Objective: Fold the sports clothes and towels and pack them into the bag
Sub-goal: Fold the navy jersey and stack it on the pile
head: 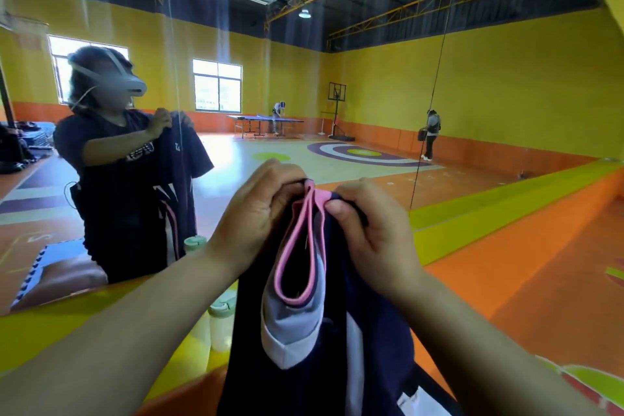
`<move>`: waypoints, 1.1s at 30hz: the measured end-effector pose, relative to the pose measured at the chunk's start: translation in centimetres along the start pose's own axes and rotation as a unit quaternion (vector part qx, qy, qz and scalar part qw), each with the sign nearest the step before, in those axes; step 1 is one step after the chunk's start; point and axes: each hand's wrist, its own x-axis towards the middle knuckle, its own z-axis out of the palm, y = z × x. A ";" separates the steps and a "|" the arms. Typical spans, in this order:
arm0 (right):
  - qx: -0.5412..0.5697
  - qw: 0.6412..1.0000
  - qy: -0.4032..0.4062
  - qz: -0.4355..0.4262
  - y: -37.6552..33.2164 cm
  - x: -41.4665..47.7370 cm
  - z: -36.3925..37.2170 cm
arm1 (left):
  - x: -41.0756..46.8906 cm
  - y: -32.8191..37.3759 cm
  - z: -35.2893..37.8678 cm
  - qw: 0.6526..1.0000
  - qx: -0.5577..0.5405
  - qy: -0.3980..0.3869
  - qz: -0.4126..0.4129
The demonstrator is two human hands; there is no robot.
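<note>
A navy sports shirt (368, 321) with a pink collar band and a grey-white panel hangs in front of me, held up at chest height. My left hand (253, 213) grips the top of the shirt on the left side of the collar. My right hand (368, 233) pinches the pink collar band and the navy fabric on the right side. The two hands are close together, almost touching. The shirt's lower part runs out of the frame's bottom edge. No bag or towel shows.
A person with a headset (114, 159) kneels at the left holding up another navy shirt. Two pale green-capped bottles (221, 317) stand below my left forearm. A yellow-green ledge (506, 209) runs to the right. Table tennis table (266, 121) far back.
</note>
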 end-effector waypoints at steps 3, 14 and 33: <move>0.018 0.999 -0.004 0.034 0.1 -0.3 0.8 | -0.2 0.5 0.0 0.998 -0.027 -0.040 -0.039; 0.008 0.988 -0.010 0.155 -0.2 -1.9 3.3 | -1.0 0.6 -2.0 0.954 -0.065 -0.123 -0.266; 0.093 0.939 -0.213 0.252 2.2 -5.8 4.7 | -1.8 -2.5 -4.1 0.901 -0.088 -0.257 -0.339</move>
